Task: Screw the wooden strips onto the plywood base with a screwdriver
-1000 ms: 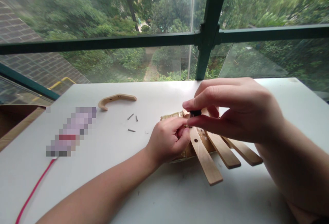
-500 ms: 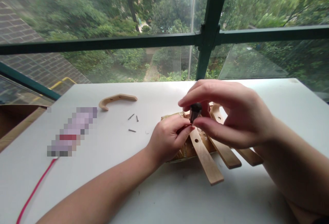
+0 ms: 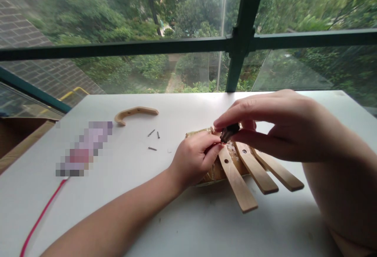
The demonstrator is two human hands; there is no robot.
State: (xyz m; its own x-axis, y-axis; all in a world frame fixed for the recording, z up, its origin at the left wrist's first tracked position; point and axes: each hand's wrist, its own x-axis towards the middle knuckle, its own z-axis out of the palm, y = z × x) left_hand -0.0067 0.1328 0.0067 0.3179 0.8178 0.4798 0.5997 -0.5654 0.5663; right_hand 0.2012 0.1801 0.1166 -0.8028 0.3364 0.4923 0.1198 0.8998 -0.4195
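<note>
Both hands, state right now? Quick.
Left hand: closed in a pinch at the leftmost straight wooden strip; what it grips can't be told.
Right hand: holding a small dark tool.

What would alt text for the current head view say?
A right hand holds a short dark tool at a wooden slat, with the left hand close by the tool's lower end. Two more slats jut alongside over a shiny brown base; three screws and a curved wooden piece lie leftward on the white table.

I can read no words, numbers, labels, brands or signs on anything here in front of me.
</note>
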